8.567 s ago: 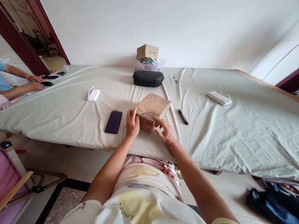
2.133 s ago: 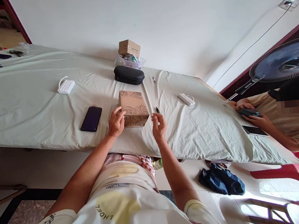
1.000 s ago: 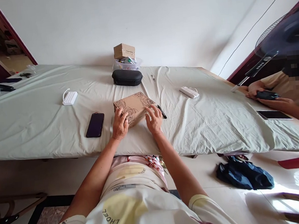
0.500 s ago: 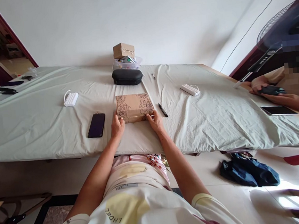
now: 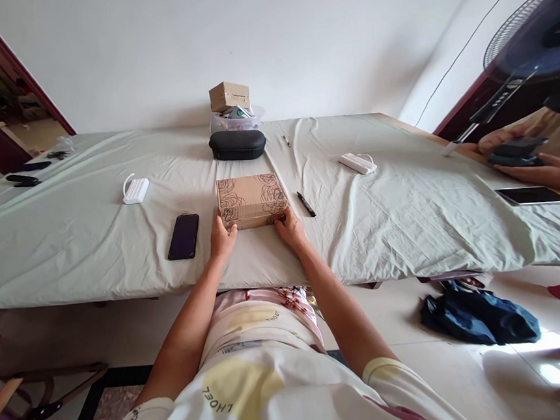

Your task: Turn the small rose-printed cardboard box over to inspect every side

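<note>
A brown cardboard box with black rose line drawings rests on the cloth-covered table in front of me, its lid down. My left hand grips its near left corner, thumb on the front face. At the near right corner my right hand holds it the same way; the fingers on the far side of each corner are partly hidden. A dark smartphone lies left of my left hand. To the right of the box is a black marker pen.
Behind the box sit a black zip case, a clear plastic tub and a small carton. White corded blocks lie left and right. At far right another person's hands hold a dark object above a tablet, near a fan.
The view has shifted slightly. My thumbs have moved a little lower on the box's front face, while the box stays put. The other person's hands have shifted around the dark object.
</note>
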### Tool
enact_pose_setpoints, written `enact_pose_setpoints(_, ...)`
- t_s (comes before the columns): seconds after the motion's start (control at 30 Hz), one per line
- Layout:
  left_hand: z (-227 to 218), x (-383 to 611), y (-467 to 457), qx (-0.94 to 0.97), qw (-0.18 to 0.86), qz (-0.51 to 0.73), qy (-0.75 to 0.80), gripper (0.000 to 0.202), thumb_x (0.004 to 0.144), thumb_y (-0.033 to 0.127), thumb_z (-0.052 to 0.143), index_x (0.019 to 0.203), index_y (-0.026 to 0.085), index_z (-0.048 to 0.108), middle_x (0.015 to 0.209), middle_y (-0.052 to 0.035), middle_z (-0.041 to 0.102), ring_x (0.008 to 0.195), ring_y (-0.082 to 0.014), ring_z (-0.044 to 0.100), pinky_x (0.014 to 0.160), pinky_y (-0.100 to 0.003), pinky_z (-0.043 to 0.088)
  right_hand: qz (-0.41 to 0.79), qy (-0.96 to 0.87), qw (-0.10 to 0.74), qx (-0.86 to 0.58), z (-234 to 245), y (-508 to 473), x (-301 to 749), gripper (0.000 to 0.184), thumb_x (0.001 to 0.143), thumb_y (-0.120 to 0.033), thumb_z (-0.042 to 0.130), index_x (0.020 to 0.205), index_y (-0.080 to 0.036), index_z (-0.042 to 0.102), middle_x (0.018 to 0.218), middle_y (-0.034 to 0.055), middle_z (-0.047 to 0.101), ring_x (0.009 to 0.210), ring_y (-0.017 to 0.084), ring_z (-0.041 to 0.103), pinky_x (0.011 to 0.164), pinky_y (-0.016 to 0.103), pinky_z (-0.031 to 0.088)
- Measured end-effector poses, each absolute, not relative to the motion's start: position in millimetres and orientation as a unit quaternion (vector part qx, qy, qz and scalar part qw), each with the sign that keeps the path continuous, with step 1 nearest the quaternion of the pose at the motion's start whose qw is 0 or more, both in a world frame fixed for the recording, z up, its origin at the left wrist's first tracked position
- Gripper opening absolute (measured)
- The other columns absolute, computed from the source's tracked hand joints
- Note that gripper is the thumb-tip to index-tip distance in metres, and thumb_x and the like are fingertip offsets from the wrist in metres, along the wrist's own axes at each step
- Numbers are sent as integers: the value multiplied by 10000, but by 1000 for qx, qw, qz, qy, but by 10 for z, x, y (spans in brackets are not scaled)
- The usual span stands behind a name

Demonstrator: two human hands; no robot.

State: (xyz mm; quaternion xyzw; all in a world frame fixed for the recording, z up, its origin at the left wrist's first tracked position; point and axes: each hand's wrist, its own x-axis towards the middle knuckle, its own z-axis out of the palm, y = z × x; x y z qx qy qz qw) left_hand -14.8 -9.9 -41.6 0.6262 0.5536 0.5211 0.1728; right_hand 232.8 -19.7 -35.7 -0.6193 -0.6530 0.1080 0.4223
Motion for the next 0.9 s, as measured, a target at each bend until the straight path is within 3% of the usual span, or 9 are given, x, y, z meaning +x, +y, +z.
enact_pose_setpoints(0.27, -370, -156, -125, 626, 190, 517, 552, 679, 831, 171, 655, 1476, 126, 450, 1528, -179, 518, 1448, -298, 487, 1243, -423, 397, 121, -653, 408, -627, -337, -207, 2329, 487, 805, -297, 549, 1275, -177, 498, 1118, 153, 674, 1066, 347, 633, 954, 548, 544)
enact_pose_setpoints(0.6, -382, -177, -102, 635, 164, 498, 568, 705, 800, 126, 649, 1484, 156, 481, 1509, -144, 550, 1420, -264, 519, 1226, -386, 420, 99, -645, 425, -627, -372, -169, 2329, 479, 766, -239, 515, 1241, -177, 508, 1096, 149, 674, 1002, 328, 629, 941, 522, 536)
enact_pose_setpoints(0.7, -402, -185, -98, 640, 160, 508, 554, 681, 853, 207, 654, 1504, 169, 457, 1471, -145, 584, 1362, -269, 572, 1179, -401, 471, 97, -631, 453, -622, -321, -188, 2319, 463, 789, -275, 513, 1244, -188, 529, 1013, 110, 674, 917, 287, 626, 895, 472, 541)
enact_pose_setpoints(0.8, -387, -186, -124, 638, 145, 548, 521, 648, 933, 388, 628, 1504, 148, 436, 1378, -174, 638, 1227, -278, 653, 1083, -422, 537, 83, -606, 528, -589, -235, -244, 2304, 504, 849, -332, 518, 1337, -206, 501, 909, 45, 646, 804, 220, 604, 835, 405, 534)
enact_pose_setpoints(0.9, -333, -192, -179, 632, 108, 595, 485, 635, 990, 574, 518, 1443, 130, 484, 1282, -188, 669, 1086, -255, 690, 946, -376, 584, 45, -573, 608, -548, -149, -318, 2286, 518, 916, -421, 526, 1380, -197, 474, 860, 16, 604, 796, 192, 593, 849, 386, 524)
